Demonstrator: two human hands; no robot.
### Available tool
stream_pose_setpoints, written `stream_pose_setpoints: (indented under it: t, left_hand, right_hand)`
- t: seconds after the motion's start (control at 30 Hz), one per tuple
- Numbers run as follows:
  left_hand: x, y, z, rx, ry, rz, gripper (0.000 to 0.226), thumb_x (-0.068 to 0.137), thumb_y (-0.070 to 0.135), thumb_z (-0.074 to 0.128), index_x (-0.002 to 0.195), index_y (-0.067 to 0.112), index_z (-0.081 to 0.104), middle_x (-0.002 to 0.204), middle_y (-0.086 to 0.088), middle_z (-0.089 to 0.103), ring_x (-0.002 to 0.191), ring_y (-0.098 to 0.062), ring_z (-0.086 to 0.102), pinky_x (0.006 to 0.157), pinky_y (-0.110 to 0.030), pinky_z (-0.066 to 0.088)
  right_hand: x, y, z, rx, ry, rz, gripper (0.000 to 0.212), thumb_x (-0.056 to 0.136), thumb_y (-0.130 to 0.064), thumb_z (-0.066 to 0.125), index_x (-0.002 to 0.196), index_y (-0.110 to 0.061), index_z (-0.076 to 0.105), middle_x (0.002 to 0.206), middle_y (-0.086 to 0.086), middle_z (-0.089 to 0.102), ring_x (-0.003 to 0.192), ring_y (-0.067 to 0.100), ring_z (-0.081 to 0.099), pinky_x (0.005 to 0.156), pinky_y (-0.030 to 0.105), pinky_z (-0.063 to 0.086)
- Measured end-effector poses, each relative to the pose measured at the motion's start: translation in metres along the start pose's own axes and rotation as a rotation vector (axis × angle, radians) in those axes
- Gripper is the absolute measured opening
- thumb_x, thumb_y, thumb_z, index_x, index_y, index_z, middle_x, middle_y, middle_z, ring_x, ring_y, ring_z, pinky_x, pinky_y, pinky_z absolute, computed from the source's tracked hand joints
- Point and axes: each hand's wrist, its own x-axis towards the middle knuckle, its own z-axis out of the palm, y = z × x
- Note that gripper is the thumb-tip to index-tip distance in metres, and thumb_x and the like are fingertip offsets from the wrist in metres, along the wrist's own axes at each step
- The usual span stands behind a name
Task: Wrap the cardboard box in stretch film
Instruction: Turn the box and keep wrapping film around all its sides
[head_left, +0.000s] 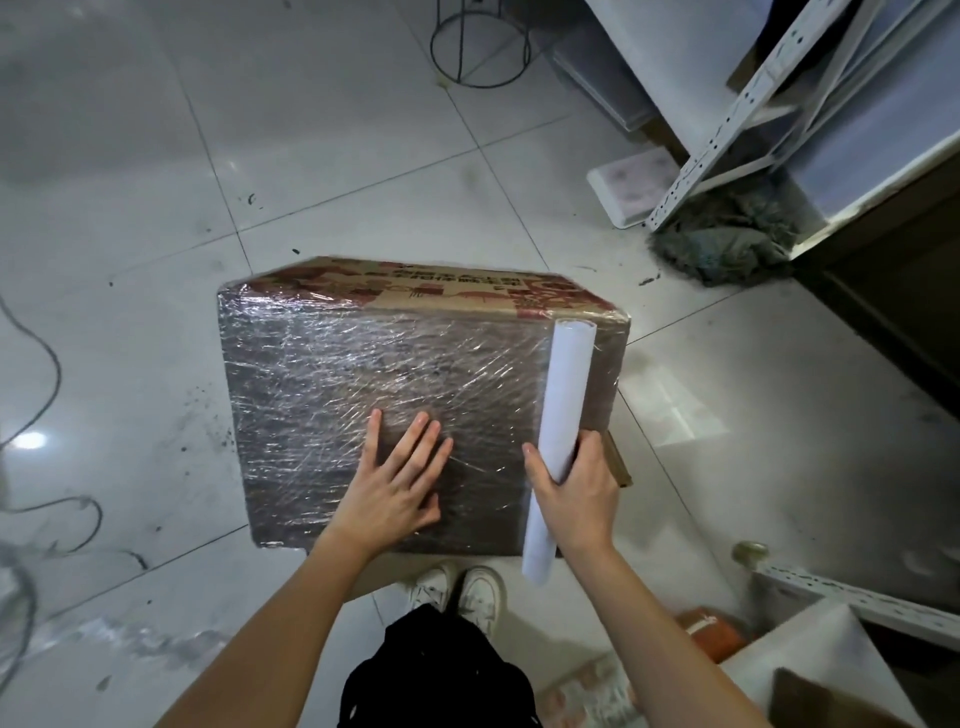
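1. The cardboard box (415, 395) stands on the tiled floor (156, 260) right in front of the person's white shoes (457, 592). Its upper face is covered in wrinkled, shiny stretch film (322, 384), while the printed far side looks only partly covered.
2. The left hand (397, 483) lies flat on the filmed top, fingers straight and spread, pressing the layer down.
3. The right hand (571, 493) is curled round the lower part of the white stretch film roll (563, 431), which lies along the box's right edge, with its far end near the far corner.
4. Judged from this, the wrap is mid-pass, about to turn over the right edge.
5. Risks from here:
   - Film could tear or neck into a rope at the sharp right corner if pulled too hard.
   - If the left hand lifts early, the laid layer may slacken and slide.
   - The roll is gripped low down, so its free end could swing and lay the film crooked.
   - The box may shift on the smooth tiles under sideways pull.
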Motion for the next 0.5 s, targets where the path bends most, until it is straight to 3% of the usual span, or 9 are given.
stream_pose_setpoints:
  t: [0.33,0.5]
  left_hand:
    - [0.015,-0.011,0.008,-0.004,-0.001,-0.059,0.066,0.087,0.039,0.044,0.142,0.007,0.03,0.147,-0.016,0.029,0.138,-0.031,0.026,0.108,-0.067,0.013]
    - [0.045,-0.025,0.0,-0.041,0.028,-0.107,0.063,0.084,0.039,0.048,0.136,0.003,0.04,0.142,-0.022,0.04,0.136,-0.035,0.03,0.105,-0.068,0.02]
  right_hand:
    - [0.038,-0.009,0.0,-0.028,-0.144,-0.032,0.05,0.078,-0.057,0.063,0.093,-0.018,0.035,0.084,-0.001,0.049,0.075,0.018,0.052,0.063,0.032,0.045]
    - [0.063,-0.024,0.0,0.007,-0.111,-0.038,0.049,0.077,-0.058,0.063,0.093,-0.02,0.036,0.086,-0.001,0.051,0.075,0.016,0.051,0.062,0.03,0.042]
